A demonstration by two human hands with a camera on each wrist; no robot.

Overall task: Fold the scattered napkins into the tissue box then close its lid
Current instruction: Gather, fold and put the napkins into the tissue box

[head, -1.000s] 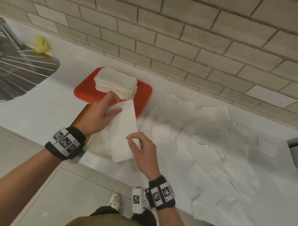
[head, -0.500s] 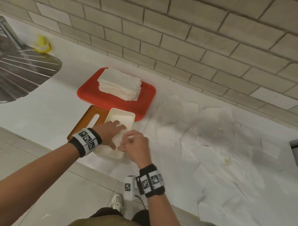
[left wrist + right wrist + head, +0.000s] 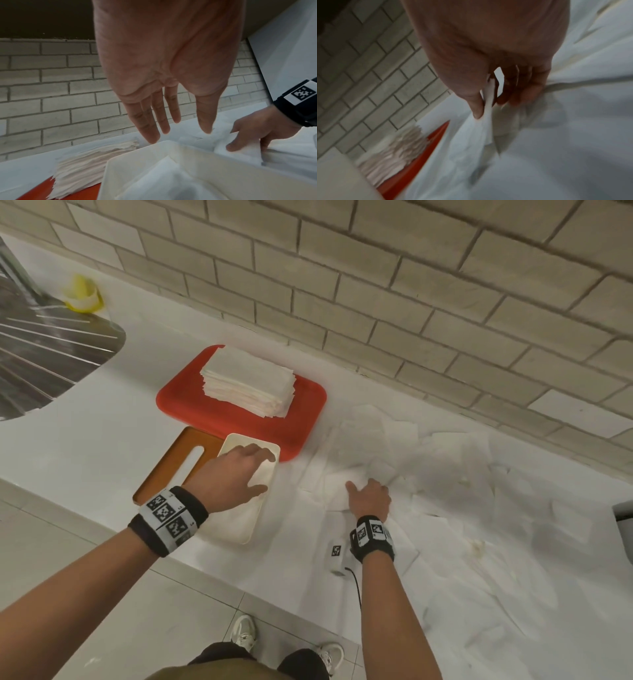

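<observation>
The cream tissue box stands open near the counter's front edge, with a folded napkin lying inside it. My left hand hovers flat over the box, fingers straight, holding nothing. The wooden lid with its slot lies left of the box. To the right, my right hand pinches a loose napkin between thumb and fingers at the near edge of the scattered napkins. A stack of folded napkins sits on the red tray behind the box.
A steel sink drainer and a yellow object are at the far left. The brick wall runs along the back of the white counter. A grey object shows at the right edge. Tiled floor lies below the counter's front edge.
Both hands lowered a folded napkin into the box. Since then my right hand has moved right to the scattered pile and pinched a napkin, while the left hand stays over the box.
</observation>
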